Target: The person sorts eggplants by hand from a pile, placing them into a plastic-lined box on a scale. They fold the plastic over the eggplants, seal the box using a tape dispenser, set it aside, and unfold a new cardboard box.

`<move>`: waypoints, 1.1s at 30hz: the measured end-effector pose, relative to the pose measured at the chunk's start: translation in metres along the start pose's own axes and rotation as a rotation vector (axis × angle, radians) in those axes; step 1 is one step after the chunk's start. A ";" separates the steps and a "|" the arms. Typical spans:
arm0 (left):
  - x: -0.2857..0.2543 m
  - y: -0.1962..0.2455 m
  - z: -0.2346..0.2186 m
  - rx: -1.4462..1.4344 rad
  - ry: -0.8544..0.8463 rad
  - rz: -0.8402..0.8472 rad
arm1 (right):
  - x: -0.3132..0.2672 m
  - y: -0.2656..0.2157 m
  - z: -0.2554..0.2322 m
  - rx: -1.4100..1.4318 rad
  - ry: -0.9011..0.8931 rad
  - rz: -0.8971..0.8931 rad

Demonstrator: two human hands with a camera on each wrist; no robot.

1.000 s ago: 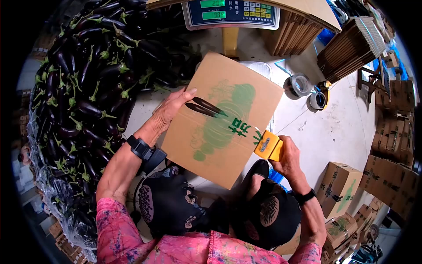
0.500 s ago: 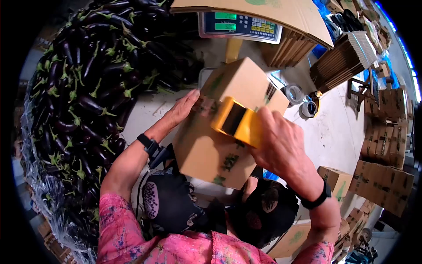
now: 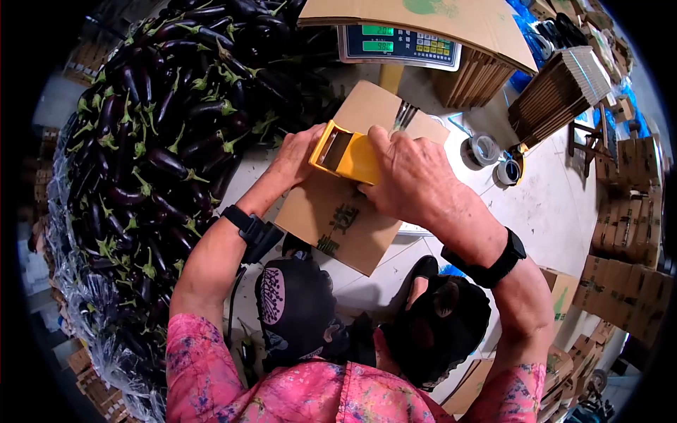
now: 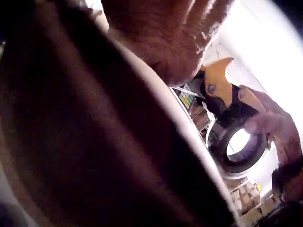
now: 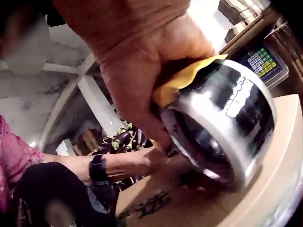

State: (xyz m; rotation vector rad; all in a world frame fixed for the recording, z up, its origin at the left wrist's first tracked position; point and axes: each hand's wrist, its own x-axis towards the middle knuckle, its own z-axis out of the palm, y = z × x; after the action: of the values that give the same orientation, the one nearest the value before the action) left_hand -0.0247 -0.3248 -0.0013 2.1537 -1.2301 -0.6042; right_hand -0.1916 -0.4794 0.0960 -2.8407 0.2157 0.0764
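My right hand (image 3: 416, 173) grips a yellow tape dispenser (image 3: 361, 161) over the upper left part of a cardboard box (image 3: 342, 229). The box, printed with green characters, stands at an angle in front of my knees. Against its far left edge rests my left hand (image 3: 293, 158), fingers stretched forward and their tips partly hidden by the dispenser. Up close in the right wrist view, the clear tape roll (image 5: 236, 106) sits right at the cardboard. The left wrist view catches the dispenser's yellow frame (image 4: 218, 81) from the side.
Eggplants (image 3: 162, 141) are heaped on the left inside plastic sheeting (image 3: 106, 345). Behind the box stands a scale with a lit display (image 3: 398, 46), partly under flat cardboard (image 3: 423, 17). Tape rolls (image 3: 483, 149) lie on the floor at right, near stacked cartons (image 3: 627, 247).
The right hand has brought the dispenser up from the box's right side and across it to the left edge. The box has turned from its eggplant-printed face to another side.
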 end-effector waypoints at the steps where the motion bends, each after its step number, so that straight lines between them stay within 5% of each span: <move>1: 0.000 -0.005 0.005 0.072 0.049 0.043 | -0.005 0.000 -0.001 -0.005 -0.003 0.017; 4: 0.004 -0.019 0.010 0.062 0.105 -0.082 | -0.035 0.016 -0.003 -0.032 0.047 0.035; 5: 0.005 -0.047 0.021 0.318 0.236 0.154 | -0.050 0.029 -0.004 -0.040 0.003 0.081; 7: 0.003 -0.018 0.002 -0.071 0.025 -0.222 | -0.079 0.060 -0.002 0.045 -0.098 0.143; 18: 0.006 -0.021 0.006 -0.018 0.066 -0.232 | -0.151 0.129 0.110 0.339 0.213 0.102; 26: 0.005 -0.002 0.004 -0.049 0.041 -0.332 | -0.234 0.179 0.177 0.297 0.163 0.243; 33: 0.006 -0.010 0.004 -0.129 0.040 -0.316 | -0.273 0.185 0.181 0.254 0.137 0.314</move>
State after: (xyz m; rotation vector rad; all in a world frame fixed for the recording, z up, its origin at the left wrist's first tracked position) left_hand -0.0184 -0.3268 -0.0111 2.2540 -0.8107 -0.7451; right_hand -0.4956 -0.5640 -0.1096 -2.5385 0.6509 -0.0761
